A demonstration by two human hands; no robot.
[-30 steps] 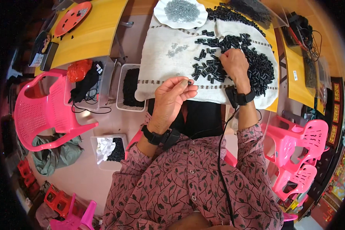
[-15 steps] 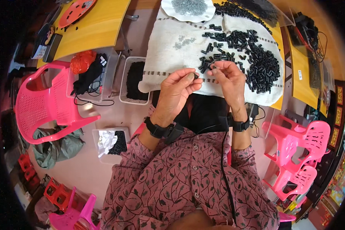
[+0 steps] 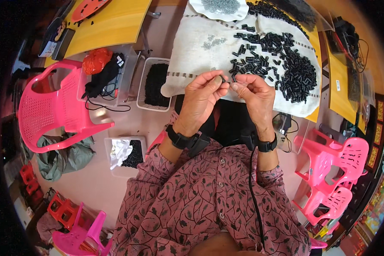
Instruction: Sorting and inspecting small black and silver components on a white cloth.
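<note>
My left hand (image 3: pixel 202 94) pinches a small black plastic piece (image 3: pixel 223 79) between thumb and fingertips. Close against it, my right hand (image 3: pixel 256 94) is closed in a pinch too, its fingertips meeting the left ones. Whatever the right fingers hold is too small to make out. Both hands are above the near edge of a white cloth (image 3: pixel 185 57). Beyond them on the cloth lie scattered short black tube-like pieces (image 3: pixel 254 64) and a denser heap of them (image 3: pixel 300 77). A little cluster of small clear pieces (image 3: pixel 213 42) sits left of these.
A white wavy-rimmed plate (image 3: pixel 240 16) of clear pieces stands at the far edge. On the left are a white bin (image 3: pixel 154 107) of black material, a pink chair (image 3: pixel 55 98) and a tub (image 3: pixel 123 171). Stacked pink chairs (image 3: pixel 335 166) stand at the right.
My hands have come together, fingertips now meeting where a gap was before. The whole view has shifted slightly, with the table sitting a bit further right.
</note>
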